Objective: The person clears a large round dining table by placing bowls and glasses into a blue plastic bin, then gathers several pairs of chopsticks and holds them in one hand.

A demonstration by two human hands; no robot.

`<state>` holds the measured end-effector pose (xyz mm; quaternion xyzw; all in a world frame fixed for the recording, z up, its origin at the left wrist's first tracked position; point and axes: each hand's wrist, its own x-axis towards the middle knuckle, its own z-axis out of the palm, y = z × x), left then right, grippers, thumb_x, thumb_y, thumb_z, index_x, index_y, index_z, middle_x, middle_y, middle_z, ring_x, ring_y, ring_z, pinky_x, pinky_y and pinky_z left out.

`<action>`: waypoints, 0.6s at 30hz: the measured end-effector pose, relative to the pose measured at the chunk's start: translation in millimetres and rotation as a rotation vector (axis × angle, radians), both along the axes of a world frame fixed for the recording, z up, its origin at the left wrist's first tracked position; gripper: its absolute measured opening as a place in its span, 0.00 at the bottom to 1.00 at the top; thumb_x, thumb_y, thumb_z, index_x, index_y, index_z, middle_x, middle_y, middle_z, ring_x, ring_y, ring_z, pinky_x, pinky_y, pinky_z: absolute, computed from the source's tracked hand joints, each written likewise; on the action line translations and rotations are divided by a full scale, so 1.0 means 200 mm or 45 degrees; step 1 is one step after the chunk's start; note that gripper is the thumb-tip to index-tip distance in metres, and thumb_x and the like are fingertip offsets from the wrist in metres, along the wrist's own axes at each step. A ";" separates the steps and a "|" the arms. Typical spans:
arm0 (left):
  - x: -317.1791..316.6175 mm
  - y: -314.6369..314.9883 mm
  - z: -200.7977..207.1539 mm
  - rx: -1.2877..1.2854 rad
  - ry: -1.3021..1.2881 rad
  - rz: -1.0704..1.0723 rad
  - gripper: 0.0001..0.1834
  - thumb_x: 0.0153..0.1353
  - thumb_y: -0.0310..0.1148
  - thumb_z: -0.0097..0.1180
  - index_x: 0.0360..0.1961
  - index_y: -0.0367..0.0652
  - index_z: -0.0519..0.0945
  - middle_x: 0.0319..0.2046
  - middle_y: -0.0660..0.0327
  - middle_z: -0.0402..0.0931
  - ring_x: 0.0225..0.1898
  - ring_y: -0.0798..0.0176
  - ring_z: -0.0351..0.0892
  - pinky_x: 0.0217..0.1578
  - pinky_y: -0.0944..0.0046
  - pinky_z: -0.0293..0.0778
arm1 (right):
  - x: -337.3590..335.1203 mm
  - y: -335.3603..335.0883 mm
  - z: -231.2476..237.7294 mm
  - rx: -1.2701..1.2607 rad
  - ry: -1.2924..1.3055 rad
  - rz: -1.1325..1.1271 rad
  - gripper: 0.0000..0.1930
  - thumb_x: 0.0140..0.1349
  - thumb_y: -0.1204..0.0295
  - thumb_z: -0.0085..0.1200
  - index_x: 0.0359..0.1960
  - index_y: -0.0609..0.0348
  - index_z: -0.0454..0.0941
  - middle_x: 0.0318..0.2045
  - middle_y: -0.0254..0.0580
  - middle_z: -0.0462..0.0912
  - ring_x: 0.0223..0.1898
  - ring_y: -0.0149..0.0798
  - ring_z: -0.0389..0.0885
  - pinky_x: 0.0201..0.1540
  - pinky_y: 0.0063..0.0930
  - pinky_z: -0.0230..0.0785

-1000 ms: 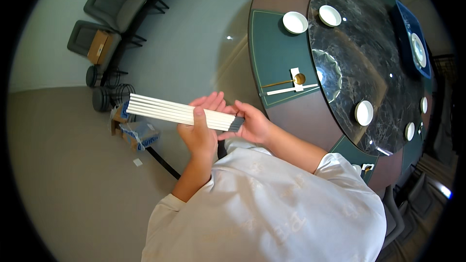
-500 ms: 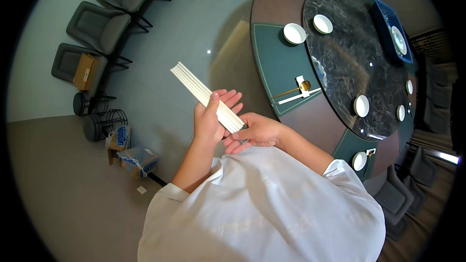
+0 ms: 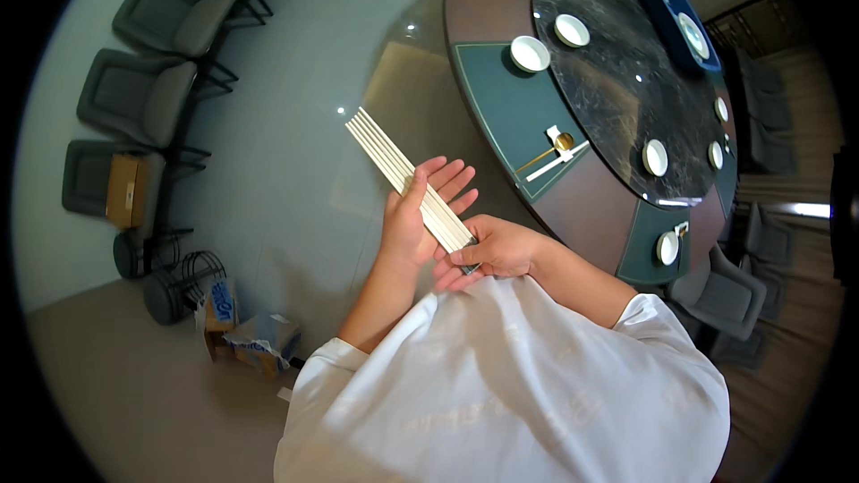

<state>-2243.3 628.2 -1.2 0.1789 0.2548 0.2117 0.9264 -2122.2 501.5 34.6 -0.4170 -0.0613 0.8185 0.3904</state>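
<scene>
Chopstick bundle [image 3: 407, 174] tilted steeper — left hand [image 3: 416, 215] cradles it, right hand [image 3: 492, 250] grips its end

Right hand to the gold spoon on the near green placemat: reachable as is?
Probably not yet. The right hand is at the lower end of the bundle of white chopsticks, and the gold spoon lies apart on the green placemat; nothing blocks the way.

A large round table [image 3: 488, 31] carries dark green placemats [image 3: 514, 107] around its brown rim and a black marble turntable [image 3: 626, 80] in the centre. Small white bowls [image 3: 530, 54] sit along it; a gold spoon [image 3: 562, 141] and chopsticks lie on one placemat
</scene>
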 end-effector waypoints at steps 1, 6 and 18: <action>0.00 0.00 -0.01 -0.009 0.019 -0.035 0.25 0.79 0.45 0.45 0.66 0.36 0.68 0.62 0.44 0.74 0.66 0.43 0.73 0.64 0.38 0.75 | -0.01 0.00 0.01 -0.012 -0.007 -0.006 0.12 0.75 0.77 0.51 0.55 0.69 0.77 0.48 0.54 0.85 0.50 0.48 0.88 0.58 0.43 0.83; 0.06 0.02 -0.08 -0.061 -0.019 -0.128 0.21 0.80 0.43 0.43 0.62 0.37 0.70 0.63 0.46 0.73 0.66 0.45 0.74 0.64 0.38 0.75 | 0.00 -0.03 0.01 -0.024 0.003 -0.092 0.15 0.75 0.72 0.53 0.57 0.69 0.76 0.51 0.53 0.84 0.52 0.45 0.86 0.59 0.41 0.81; 0.32 0.21 -0.09 -0.158 -0.167 -0.055 0.27 0.77 0.48 0.41 0.62 0.36 0.73 0.61 0.49 0.76 0.68 0.46 0.72 0.67 0.36 0.69 | 0.89 -0.47 -1.06 -0.857 -1.137 -0.820 0.16 0.66 0.62 0.57 0.38 0.66 0.81 0.33 0.48 0.85 0.28 0.38 0.86 0.28 0.33 0.82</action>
